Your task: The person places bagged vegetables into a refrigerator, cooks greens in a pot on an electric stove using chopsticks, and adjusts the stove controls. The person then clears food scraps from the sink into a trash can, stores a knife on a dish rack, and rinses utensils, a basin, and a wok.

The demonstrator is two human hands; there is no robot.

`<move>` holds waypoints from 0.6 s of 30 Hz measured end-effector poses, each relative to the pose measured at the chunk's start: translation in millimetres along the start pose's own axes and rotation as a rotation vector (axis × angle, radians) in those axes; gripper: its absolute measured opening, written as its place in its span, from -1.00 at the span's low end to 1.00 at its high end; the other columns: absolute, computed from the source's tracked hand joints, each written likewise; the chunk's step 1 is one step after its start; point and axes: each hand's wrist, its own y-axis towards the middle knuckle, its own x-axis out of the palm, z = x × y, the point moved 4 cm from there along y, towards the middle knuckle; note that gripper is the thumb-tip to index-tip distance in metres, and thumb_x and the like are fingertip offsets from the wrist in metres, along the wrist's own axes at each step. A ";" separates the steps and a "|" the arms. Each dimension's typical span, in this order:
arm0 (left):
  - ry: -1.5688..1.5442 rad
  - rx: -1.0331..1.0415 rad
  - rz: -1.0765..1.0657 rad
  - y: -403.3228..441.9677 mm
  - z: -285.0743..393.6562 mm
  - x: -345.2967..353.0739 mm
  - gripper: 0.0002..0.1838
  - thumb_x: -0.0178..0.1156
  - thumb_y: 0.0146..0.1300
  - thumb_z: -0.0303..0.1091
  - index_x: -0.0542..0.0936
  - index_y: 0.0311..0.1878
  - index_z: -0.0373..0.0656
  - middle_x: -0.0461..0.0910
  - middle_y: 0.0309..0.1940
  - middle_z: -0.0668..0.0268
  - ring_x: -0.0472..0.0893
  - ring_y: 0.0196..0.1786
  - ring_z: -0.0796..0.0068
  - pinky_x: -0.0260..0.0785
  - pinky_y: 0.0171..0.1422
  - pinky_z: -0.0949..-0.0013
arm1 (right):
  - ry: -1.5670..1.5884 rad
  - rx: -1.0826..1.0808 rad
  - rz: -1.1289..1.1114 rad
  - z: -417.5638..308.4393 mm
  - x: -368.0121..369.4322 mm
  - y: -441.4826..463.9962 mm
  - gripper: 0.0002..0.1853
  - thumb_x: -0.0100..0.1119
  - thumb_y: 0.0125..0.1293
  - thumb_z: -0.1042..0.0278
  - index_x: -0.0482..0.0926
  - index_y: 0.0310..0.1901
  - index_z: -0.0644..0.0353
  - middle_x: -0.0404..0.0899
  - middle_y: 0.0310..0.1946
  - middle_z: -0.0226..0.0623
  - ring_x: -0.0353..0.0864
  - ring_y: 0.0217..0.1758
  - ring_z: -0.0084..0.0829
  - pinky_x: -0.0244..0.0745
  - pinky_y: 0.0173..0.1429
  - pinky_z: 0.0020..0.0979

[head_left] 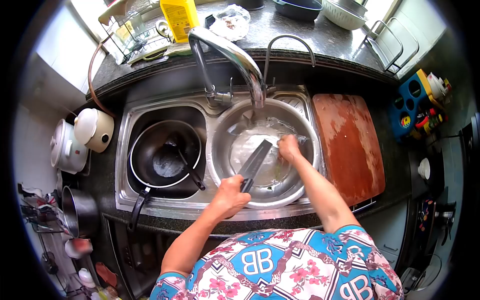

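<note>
My left hand (231, 195) is closed around the handle of a kitchen knife (256, 162). Its broad dark blade slants up and away over a large metal basin (214, 145). My right hand (289, 147) is curled above the basin's right half, just beyond the blade's tip; whatever its fingers hold, if anything, is hidden. Water (250, 142) lies in the basin, with a few small green bits floating near the front. A chrome faucet (257, 92) arches over the basin's back edge.
In the left sink bowl sits a black wok (165, 130) with a dark utensil in it. A wet reddish cutting board (347, 150) lies right of the basin. Lidded pots (94, 129) stand at the left. A yellow container (180, 20) stands on the back ledge.
</note>
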 end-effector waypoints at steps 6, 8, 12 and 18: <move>-1.284 -0.101 -0.030 -25.3 -28.2 -50.9 -0.78 0.08 0.05 -0.61 0.43 -0.19 -0.43 0.54 -0.53 0.11 0.46 -0.67 0.53 0.28 -0.66 0.53 | -0.401 -0.809 -0.026 -103.8 -61.4 -96.9 -0.76 0.05 0.12 0.50 0.56 -0.17 0.32 0.57 -0.20 -0.10 0.60 -0.17 -0.29 0.49 -0.10 -0.45; -1.579 -0.054 -0.138 -25.3 -40.4 -45.4 -0.75 0.02 0.13 -0.54 0.39 -0.11 -0.44 0.50 -0.42 0.10 0.45 -0.59 0.52 0.29 -0.63 0.52 | -0.038 -0.742 -0.170 -124.3 -76.3 -112.3 -0.77 0.06 0.10 0.57 0.56 -0.16 0.29 0.60 -0.26 -0.11 0.61 -0.22 -0.29 0.50 -0.13 -0.45; -1.743 -0.076 -0.154 -20.8 -45.1 -23.8 -0.70 0.00 0.16 -0.49 0.35 -0.04 -0.42 0.48 -0.35 0.10 0.44 -0.55 0.52 0.30 -0.59 0.51 | -0.890 -1.406 0.279 -85.3 -27.5 -122.0 -0.83 0.00 -0.02 0.66 0.53 -0.39 0.23 0.54 -0.47 -0.18 0.56 -0.45 -0.24 0.46 -0.35 -0.36; -0.910 -0.088 0.160 -13.3 -12.9 9.5 -0.63 0.26 -0.01 -0.49 0.46 -0.12 -0.42 0.53 -0.57 0.26 0.48 -0.64 0.59 0.26 -0.64 0.59 | 0.361 -0.234 -0.558 -76.9 3.8 -172.1 -0.60 -0.02 0.34 0.09 0.57 -0.23 0.36 0.60 -0.38 -0.28 0.59 -0.30 -0.52 0.50 -0.23 -0.48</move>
